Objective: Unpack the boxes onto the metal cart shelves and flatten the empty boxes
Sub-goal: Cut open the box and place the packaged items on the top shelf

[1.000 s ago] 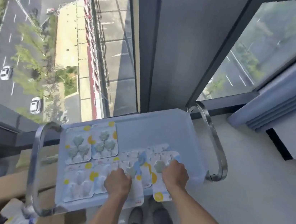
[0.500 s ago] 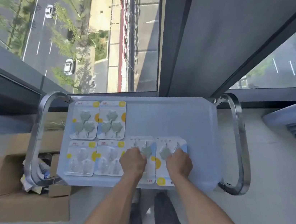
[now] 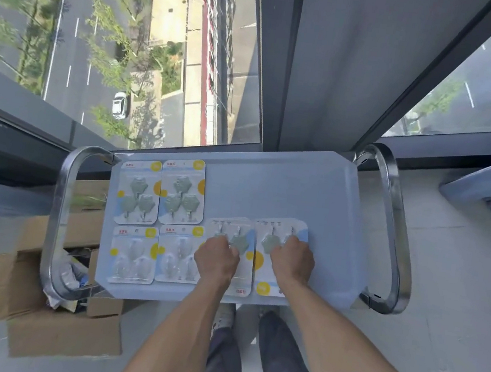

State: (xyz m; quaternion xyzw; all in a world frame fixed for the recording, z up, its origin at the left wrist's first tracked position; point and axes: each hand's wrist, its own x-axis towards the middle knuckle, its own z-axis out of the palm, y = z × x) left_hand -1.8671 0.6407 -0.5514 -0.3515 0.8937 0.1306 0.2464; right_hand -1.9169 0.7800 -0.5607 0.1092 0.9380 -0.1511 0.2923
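Top shelf (image 3: 284, 191) of a metal cart, pale blue-grey, flat, with a low raised rim and clipped corners; a curved steel handle (image 3: 56, 223) at the left end and another (image 3: 399, 237) at the right.

Six blister packs of wall hooks lying flat on the shelf. At the far left corner, two packs side by side, edges touching: first green pack (image 3: 138, 192) and second green pack (image 3: 182, 191), each a white card with yellow dots and three grey-green, leaf-shaped hooks under clear plastic. Along the near edge just below them, two more: first clear pack (image 3: 132, 255) and second clear pack (image 3: 178, 253), same card, three pale see-through hooks apiece. Right of these, toward the middle of the near edge, two packs turned the other way round, yellow dots nearest the viewer: left-held pack (image 3: 244, 245) and right-held pack (image 3: 275, 236), green hooks showing.

Left hand (image 3: 217, 260) knuckles up on the left-held pack, fingers curled down onto it; right hand (image 3: 291, 263) likewise on the right-held pack. Whether pinching or only pressing: cannot tell, fingertips hidden.

Open cardboard box (image 3: 34, 311) on the floor beside the cart's left end, flaps up, crumpled wrapping (image 3: 70, 275) inside. Big windows beyond the far edge.
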